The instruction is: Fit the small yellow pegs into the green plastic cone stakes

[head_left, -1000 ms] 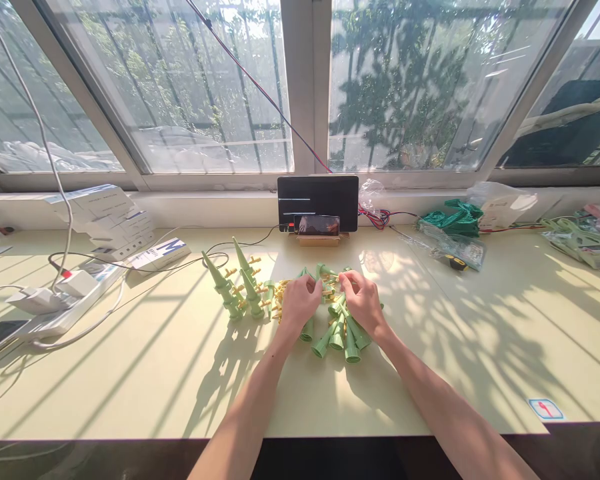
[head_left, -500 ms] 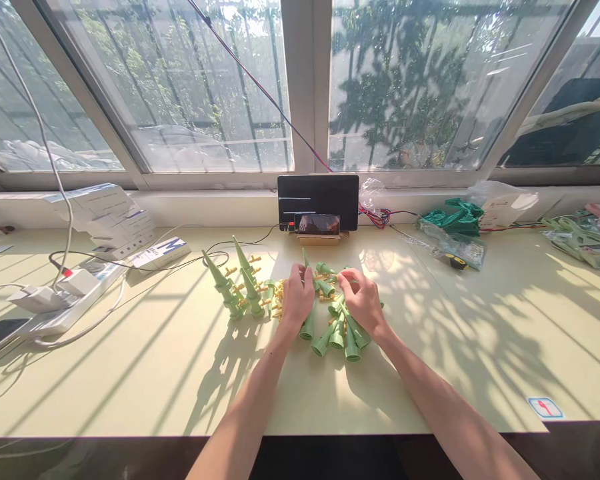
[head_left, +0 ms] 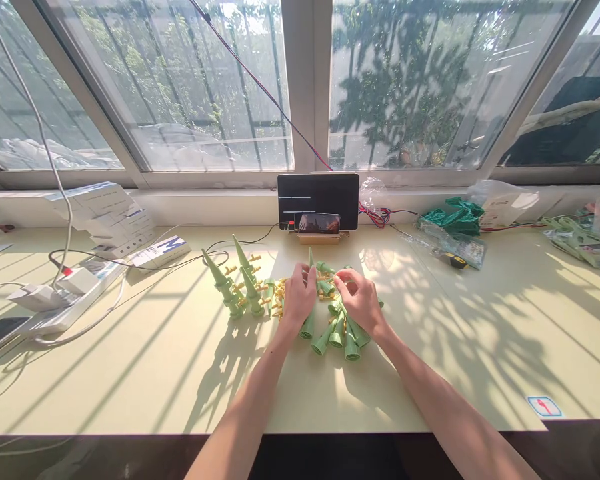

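Observation:
Both of my hands work over a heap of green plastic cones (head_left: 337,333) in the middle of a pale yellow table (head_left: 130,373). My left hand (head_left: 299,299) is closed round one green cone (head_left: 311,257) whose tip points up past my fingers. My right hand (head_left: 359,298) is pinched on a small yellow peg beside that cone; the peg is mostly hidden. A pile of small yellow pegs (head_left: 279,298) lies just left of my left hand. Three green cones with yellow pegs fitted (head_left: 235,283) stand upright further left.
A dark tablet (head_left: 319,200) with a phone (head_left: 317,223) propped before it stands at the back centre. Stacked white boxes (head_left: 113,217), a power strip (head_left: 55,300) and cables fill the left. Green bags (head_left: 455,217) and plastic packets (head_left: 577,237) lie at the right.
My left hand has lifted a green cone out of the heap and turned it tip up. My right hand has shifted slightly left, toward that cone.

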Demonstrator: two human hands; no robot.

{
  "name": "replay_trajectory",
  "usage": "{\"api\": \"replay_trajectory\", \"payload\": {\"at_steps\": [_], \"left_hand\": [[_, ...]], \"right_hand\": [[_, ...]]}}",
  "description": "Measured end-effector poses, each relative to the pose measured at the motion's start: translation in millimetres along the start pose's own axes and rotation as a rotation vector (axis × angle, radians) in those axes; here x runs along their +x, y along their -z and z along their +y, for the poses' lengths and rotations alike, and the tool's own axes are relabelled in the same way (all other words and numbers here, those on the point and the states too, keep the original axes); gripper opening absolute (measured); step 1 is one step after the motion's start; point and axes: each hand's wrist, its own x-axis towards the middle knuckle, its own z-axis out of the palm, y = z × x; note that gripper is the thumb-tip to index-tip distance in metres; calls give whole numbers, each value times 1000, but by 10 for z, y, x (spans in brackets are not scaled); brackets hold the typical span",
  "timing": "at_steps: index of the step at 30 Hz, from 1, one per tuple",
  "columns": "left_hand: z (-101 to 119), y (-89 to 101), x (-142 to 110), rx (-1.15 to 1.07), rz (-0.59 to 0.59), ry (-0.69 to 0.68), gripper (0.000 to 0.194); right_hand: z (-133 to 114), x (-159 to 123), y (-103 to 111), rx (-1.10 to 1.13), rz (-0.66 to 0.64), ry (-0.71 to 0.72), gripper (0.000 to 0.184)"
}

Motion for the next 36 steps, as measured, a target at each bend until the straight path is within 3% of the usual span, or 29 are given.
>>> {"api": "replay_trajectory", "payload": {"at_steps": [19, 36], "left_hand": [[3, 3, 8, 32, 13, -36, 26], [-11, -17, 13, 7, -80, -55, 34]], "right_hand": [[13, -3, -3, 17, -38, 5, 23], [12, -2, 12, 20, -46, 1, 23]]}}
